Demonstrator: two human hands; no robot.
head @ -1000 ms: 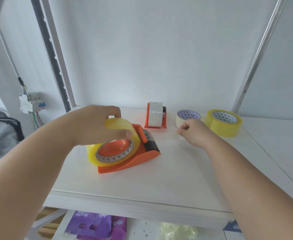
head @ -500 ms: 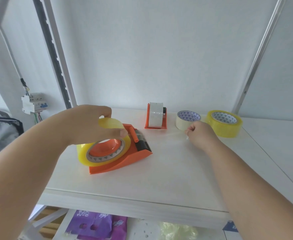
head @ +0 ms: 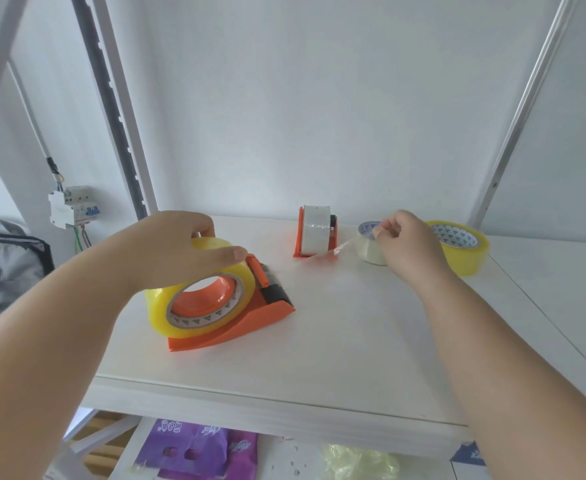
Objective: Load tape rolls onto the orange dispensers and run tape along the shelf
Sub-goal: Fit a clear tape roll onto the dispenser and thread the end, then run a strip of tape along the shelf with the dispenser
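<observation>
White shelf (head: 319, 358); left hand (head: 177, 247) grips roll (head: 198, 289) on dispenser (head: 250, 320); right hand (head: 409, 244) pinches tape (head: 343, 247), stretched leftward.

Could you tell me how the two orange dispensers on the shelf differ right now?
The near dispenser lies on its side with the left hand on its yellow roll; the far dispenser stands upright, and neither hand grips it. The near one carries yellow tape, the far one a clear-whitish roll. The near one's black cutter shows plainly; the far one faces the camera roll-first. Both are orange, loaded, and rest on the white shelf.
</observation>
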